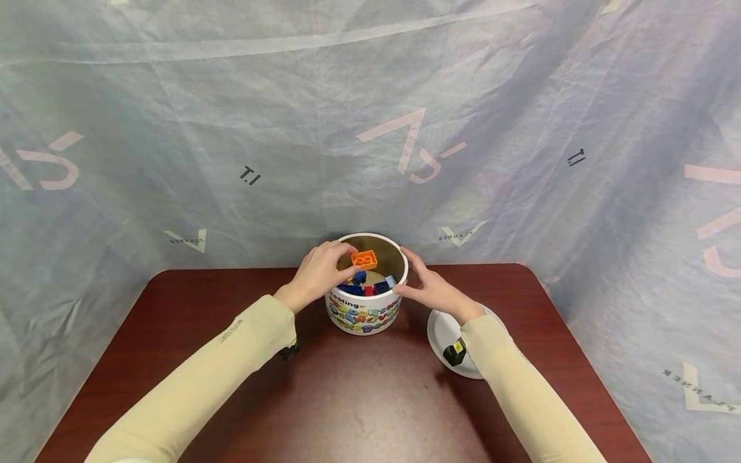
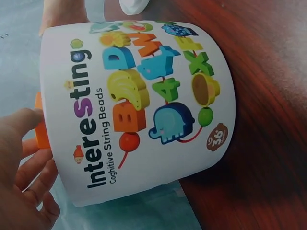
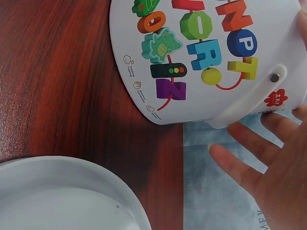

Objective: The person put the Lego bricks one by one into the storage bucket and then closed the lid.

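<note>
My left hand (image 1: 315, 273) pinches an orange toy building brick (image 1: 365, 259) just above the mouth of a white round bucket (image 1: 330, 307). In the left wrist view, part of the orange brick (image 2: 42, 129) shows past the bucket's rim, between the fingers. Printed letters and animals cover the bucket's wall, with words about string beads. Blue bricks (image 1: 351, 289), a red brick (image 1: 368, 291) and other pieces lie inside. My right hand (image 1: 434, 289) touches the bucket's right side with spread, mostly straight fingers, near the white carrying handle (image 3: 249, 103).
A white round lid (image 1: 439, 334) lies on the dark red-brown table (image 1: 370, 399) under the right forearm. A black wrist device (image 1: 454, 352) shows at the right sleeve. Behind the table's far edge hangs a grey printed sheet (image 1: 289, 128), close behind the bucket.
</note>
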Demonstrator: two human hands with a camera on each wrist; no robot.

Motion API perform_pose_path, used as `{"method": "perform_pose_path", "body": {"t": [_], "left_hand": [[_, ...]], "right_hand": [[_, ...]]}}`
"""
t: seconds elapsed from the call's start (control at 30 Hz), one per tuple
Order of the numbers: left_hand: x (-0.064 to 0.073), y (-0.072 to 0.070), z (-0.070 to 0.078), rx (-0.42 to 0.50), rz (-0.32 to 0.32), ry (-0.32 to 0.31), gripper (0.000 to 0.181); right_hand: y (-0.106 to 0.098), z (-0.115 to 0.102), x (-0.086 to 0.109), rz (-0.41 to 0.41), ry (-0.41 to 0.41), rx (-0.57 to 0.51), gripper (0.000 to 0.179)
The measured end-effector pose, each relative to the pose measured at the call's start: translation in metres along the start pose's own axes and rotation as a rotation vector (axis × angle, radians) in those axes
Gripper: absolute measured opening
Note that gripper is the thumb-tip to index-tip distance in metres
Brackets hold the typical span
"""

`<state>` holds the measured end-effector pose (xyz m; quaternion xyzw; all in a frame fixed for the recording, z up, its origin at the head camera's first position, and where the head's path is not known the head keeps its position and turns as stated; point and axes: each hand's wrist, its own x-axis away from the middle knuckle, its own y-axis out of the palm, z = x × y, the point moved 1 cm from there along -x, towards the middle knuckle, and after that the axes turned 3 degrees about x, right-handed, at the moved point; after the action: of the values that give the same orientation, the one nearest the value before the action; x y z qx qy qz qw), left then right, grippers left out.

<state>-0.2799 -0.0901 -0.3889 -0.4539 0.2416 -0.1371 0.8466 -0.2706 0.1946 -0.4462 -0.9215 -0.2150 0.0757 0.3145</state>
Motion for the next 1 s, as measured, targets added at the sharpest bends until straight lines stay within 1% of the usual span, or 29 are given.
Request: {"method": "perform_pose_path", "body": {"t": [0.17, 0.37, 0.57, 0.67, 0.8, 1.0], "left_hand": [[-0.008, 0.003, -0.001, 0.003, -0.033, -0.026, 0.039], [-0.018, 0.005, -0.002, -0.008, -0.048, -0.067, 0.038], [-0.027, 0.005, 0.000, -0.013, -0.075, -0.088, 0.038], [-0.030, 0.005, -0.001, -0.016, -0.084, -0.098, 0.038], [-0.033, 0.006, -0.003, -0.012, -0.080, -0.113, 0.037], [-0.033, 0.007, -0.004, 0.011, -0.072, -0.129, 0.037]], "right_hand": [[0.000, 0.000, 0.000, -0.001, 0.004, 0.008, 0.097], [0.001, -0.001, 0.000, -0.013, 0.011, 0.018, 0.099], [-0.001, -0.001, -0.001, -0.010, 0.016, 0.014, 0.097], [-0.002, -0.002, 0.000, -0.008, 0.014, 0.016, 0.097], [-0.002, -0.002, 0.000, -0.008, 0.017, 0.020, 0.097], [-0.001, -0.001, 0.001, -0.012, 0.014, 0.012, 0.096]]}}
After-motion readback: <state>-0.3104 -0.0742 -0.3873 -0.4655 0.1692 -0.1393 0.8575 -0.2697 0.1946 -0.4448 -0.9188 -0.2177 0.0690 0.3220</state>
